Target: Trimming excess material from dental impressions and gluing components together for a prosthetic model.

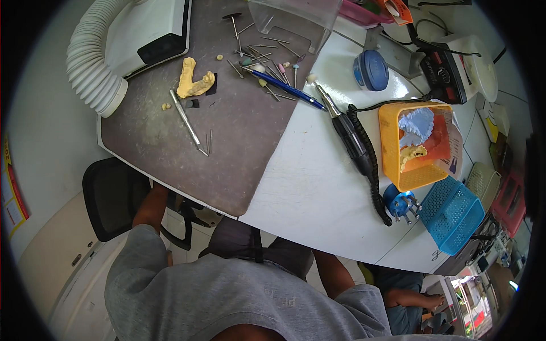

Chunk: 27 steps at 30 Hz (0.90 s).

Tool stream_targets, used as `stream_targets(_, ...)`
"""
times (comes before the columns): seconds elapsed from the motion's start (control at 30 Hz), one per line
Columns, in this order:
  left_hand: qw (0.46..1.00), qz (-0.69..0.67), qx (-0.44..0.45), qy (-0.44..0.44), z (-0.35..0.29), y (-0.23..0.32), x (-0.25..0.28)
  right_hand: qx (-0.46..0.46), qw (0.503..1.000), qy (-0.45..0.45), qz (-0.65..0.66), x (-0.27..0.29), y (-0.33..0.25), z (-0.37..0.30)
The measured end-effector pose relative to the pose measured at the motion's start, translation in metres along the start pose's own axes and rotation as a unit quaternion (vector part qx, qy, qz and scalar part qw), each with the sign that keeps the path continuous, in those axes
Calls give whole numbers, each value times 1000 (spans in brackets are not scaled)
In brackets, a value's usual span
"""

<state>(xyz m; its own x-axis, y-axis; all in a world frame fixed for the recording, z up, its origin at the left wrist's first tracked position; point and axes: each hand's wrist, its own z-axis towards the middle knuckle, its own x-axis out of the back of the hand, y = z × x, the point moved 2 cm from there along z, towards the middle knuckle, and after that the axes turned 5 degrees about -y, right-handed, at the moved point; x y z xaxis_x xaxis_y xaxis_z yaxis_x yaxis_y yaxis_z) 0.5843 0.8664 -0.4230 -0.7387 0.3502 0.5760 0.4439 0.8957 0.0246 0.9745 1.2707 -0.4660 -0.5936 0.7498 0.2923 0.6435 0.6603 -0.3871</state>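
Neither of my hands shows. My left forearm (pixel 152 206) hangs beside the chair and passes under the table edge, and my right forearm (pixel 331 274) also runs below the table. On the brown mat (pixel 227 165) lies a yellow plaster dental model (pixel 192 79) shaped like a jaw arch. Near it are a silver pen-like tool (pixel 185 119), two thin burs (pixel 209 142) and small yellow pieces (pixel 166 106). Several burs and polishing points (pixel 273 68) lie scattered farther back, with a blue pen (pixel 287 89) across them. A black-and-silver rotary handpiece (pixel 348 139) rests on the white tabletop.
A white ribbed hose (pixel 85 62) stands at the far left. To the right are a yellow basket (pixel 392 153) holding dental models, a blue bur stand (pixel 398 199), a blue basket (pixel 455 213) and a blue round container (pixel 372 70). Another person's arm (pixel 406 297) shows at lower right.
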Motion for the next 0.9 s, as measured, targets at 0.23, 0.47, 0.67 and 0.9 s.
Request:
stream_targets(0.23, 1000, -12, 13, 3, 1, -2, -3, -33, 999, 9, 8, -4, -2, 24)
stream_targets(0.47, 999, -23, 35, 6, -14, 1, -13, -28, 999, 19, 3, -9, -1, 39)
stream_targets(0.67, 997, -65, 19, 21, -9, 48, -42, 9, 999, 45, -27, -6, 31, 37)
stream_targets(0.9, 993, -97, 55, 30, -32, 77, -68, 34, 996, 73, -31, 1, 54, 45)
